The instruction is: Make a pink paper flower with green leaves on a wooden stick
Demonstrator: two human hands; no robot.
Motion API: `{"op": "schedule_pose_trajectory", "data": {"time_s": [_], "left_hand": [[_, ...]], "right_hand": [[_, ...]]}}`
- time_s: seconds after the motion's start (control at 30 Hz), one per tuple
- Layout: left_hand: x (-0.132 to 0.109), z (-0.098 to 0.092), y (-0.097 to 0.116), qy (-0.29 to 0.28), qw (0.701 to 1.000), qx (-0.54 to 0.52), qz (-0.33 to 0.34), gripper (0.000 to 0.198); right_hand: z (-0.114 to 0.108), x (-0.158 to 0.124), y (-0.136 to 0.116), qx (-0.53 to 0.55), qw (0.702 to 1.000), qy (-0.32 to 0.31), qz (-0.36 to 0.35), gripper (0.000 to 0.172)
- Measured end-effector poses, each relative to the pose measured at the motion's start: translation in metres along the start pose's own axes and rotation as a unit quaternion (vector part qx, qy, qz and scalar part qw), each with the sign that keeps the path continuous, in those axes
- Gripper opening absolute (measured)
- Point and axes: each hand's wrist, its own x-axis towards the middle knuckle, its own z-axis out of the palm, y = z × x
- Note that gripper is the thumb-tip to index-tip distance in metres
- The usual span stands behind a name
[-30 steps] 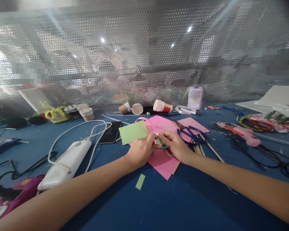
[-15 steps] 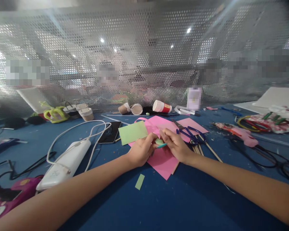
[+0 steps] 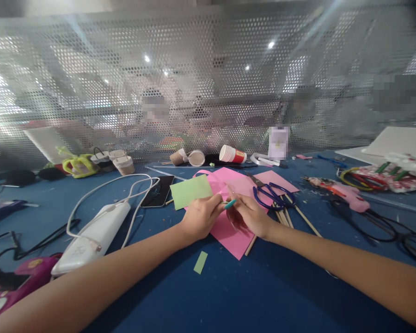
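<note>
My left hand (image 3: pixel 198 216) and my right hand (image 3: pixel 250 213) meet over a pink paper sheet (image 3: pixel 230 233) on the blue table. Both pinch a small teal stick (image 3: pixel 230 204) between their fingertips. The small green paper bit seen earlier is mostly hidden by the fingers. A light green paper rectangle (image 3: pixel 191 191) lies just beyond my left hand. Blue-handled scissors (image 3: pixel 271 194) lie on the pink paper to the right of my right hand, beside several wooden sticks (image 3: pixel 300 214).
A green paper strip (image 3: pixel 200 262) lies near me. A white device with a cable (image 3: pixel 93 235) and a phone (image 3: pixel 158 190) lie left. Paper cups (image 3: pixel 233 154) stand by the perforated metal screen (image 3: pixel 208 78). A pink glue gun (image 3: pixel 343 193) and cables lie right.
My hands turned the small piece between the fingertips; the teal stick rose slightly and now points up to the right, and the green bit is more hidden.
</note>
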Motion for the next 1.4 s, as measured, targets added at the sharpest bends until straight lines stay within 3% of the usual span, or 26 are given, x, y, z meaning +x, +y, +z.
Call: {"op": "schedule_pose_trajectory", "data": {"time_s": [0.13, 0.3, 0.43, 0.67, 0.87, 1.4], "left_hand": [[-0.001, 0.000, 0.000, 0.003, 1.000, 0.029, 0.008, 0.040], [-0.002, -0.001, 0.001, -0.005, 1.000, 0.030, 0.007, 0.035], [-0.003, -0.002, 0.001, -0.012, 1.000, -0.013, -0.004, 0.033], [-0.004, 0.000, 0.001, 0.085, 0.991, -0.087, -0.057, 0.031], [-0.007, -0.002, 0.004, 0.063, 0.994, -0.078, 0.037, 0.022], [-0.006, -0.004, 0.004, 0.090, 0.990, -0.067, 0.083, 0.024]], "right_hand": [[0.003, 0.001, -0.002, 0.038, 0.998, 0.005, 0.044, 0.050], [0.005, -0.001, -0.005, 0.024, 0.998, -0.012, 0.049, 0.053], [0.007, -0.004, -0.004, -0.021, 1.000, -0.009, 0.014, 0.047], [0.001, -0.008, -0.003, -0.146, 0.985, 0.028, -0.090, 0.035], [-0.003, -0.010, -0.001, -0.244, 0.951, 0.009, -0.190, 0.024], [-0.002, -0.012, -0.002, -0.281, 0.942, 0.004, -0.185, 0.023]]}}
